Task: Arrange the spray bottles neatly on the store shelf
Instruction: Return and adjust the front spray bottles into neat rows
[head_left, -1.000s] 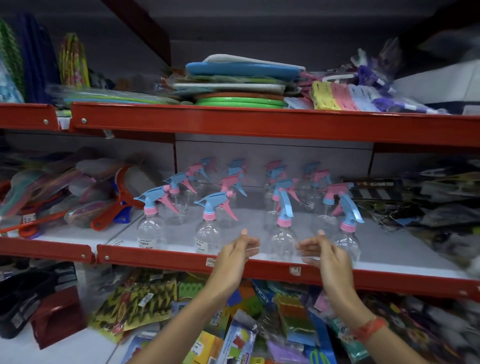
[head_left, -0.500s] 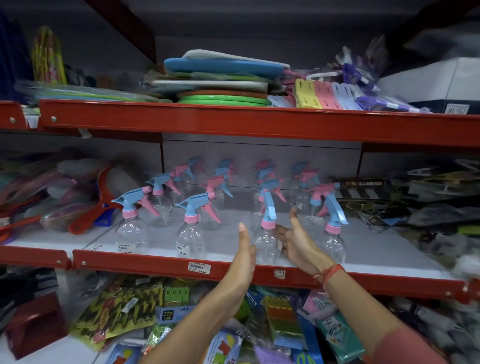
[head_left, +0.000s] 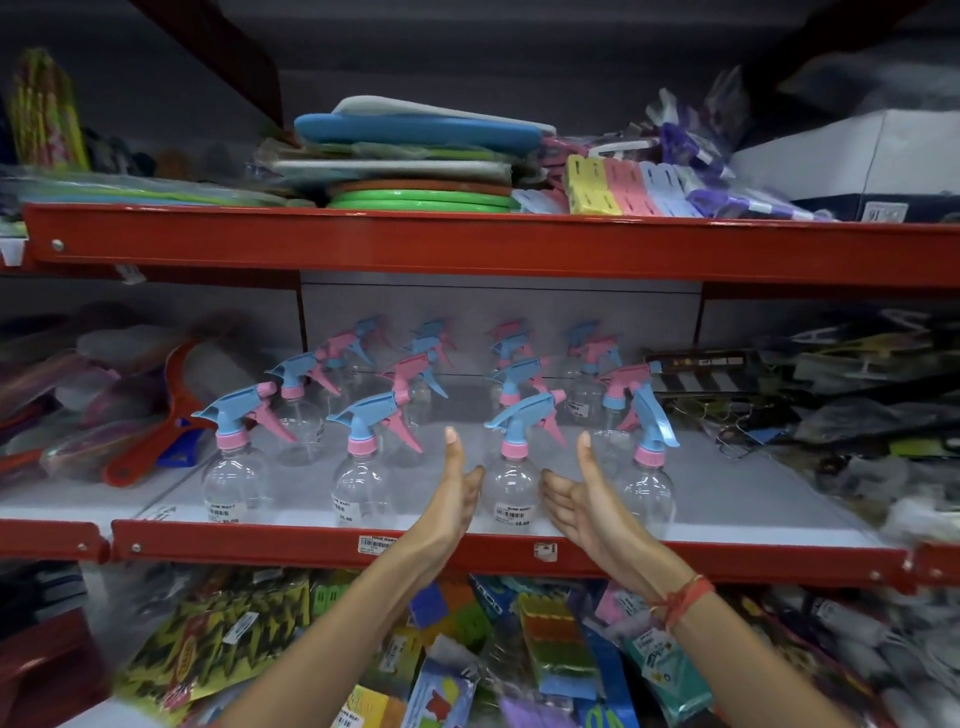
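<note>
Several clear spray bottles with blue and pink trigger heads stand in rows on the middle shelf (head_left: 727, 499). The front row holds a left bottle (head_left: 234, 483), a second bottle (head_left: 361, 480), a third bottle (head_left: 511, 486) and a right bottle (head_left: 647, 483). My left hand (head_left: 452, 493) and my right hand (head_left: 582, 499) flank the third bottle, palms facing it, fingers straight and apart from the plastic. The third bottle's blue nozzle points left like its neighbours; the right bottle's trigger head points down and forward.
A red shelf lip (head_left: 311, 548) with price tags runs along the front. Red squeegees (head_left: 166, 415) lie to the left, dark packaged goods (head_left: 857, 415) to the right. Stacked mats (head_left: 415, 166) fill the upper shelf. Packets (head_left: 519, 649) crowd the shelf below.
Both hands rose from the shelf lip to either side of the third front bottle. Its nozzle, which pointed forward and down before, now points left. The view shifted closer.
</note>
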